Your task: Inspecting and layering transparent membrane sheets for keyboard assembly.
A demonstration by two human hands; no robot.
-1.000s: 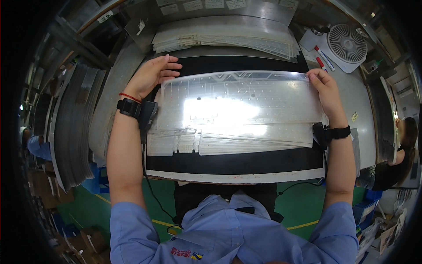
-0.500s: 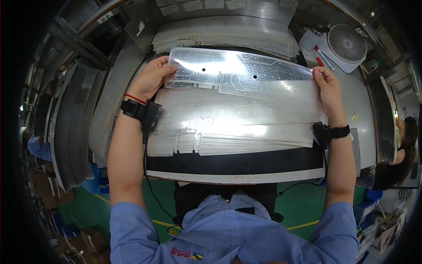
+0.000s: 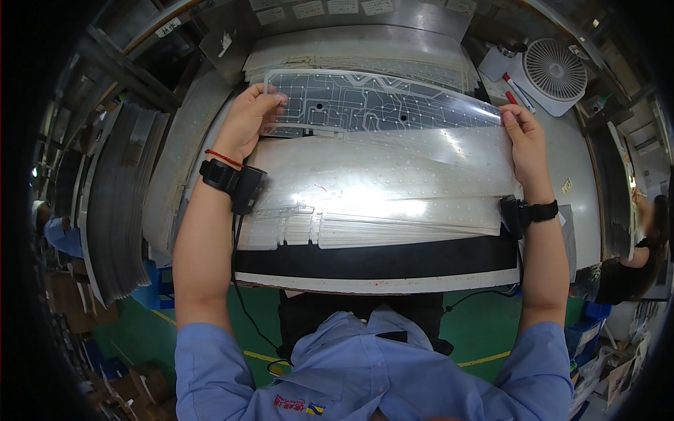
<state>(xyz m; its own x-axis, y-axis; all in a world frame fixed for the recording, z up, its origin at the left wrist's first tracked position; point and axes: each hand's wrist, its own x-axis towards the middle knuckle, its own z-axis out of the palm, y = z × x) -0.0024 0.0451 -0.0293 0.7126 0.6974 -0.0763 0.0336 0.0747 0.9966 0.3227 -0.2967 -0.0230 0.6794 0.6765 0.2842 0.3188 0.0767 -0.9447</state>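
Note:
A clear plastic film sheet (image 3: pixel 365 105) printed with pale circuit lines and pierced by two dark round holes is stretched between my hands. My left hand (image 3: pixel 251 116) pinches its left end between thumb and fingers. At the opposite end, my right hand (image 3: pixel 522 133) grips the right edge near the corner. The film is held tilted and slightly bowed, above the far side of a stack of similar translucent sheets (image 3: pixel 393 168). Those sheets lie slightly fanned, with notched tabs along the near edge.
Another pile of sheets (image 3: pixel 358 45) lies behind. A white fan (image 3: pixel 554 70), a bottle (image 3: pixel 496 62) and markers (image 3: pixel 518 91) stand at the back right. Tall sheet stacks (image 3: pixel 116 196) rise at the left. A person (image 3: pixel 628 266) is at the far right.
The film's left end has shifted slightly up and left with my left hand. Its tilt has changed, so the bright glare on it has gone. My right hand has barely moved.

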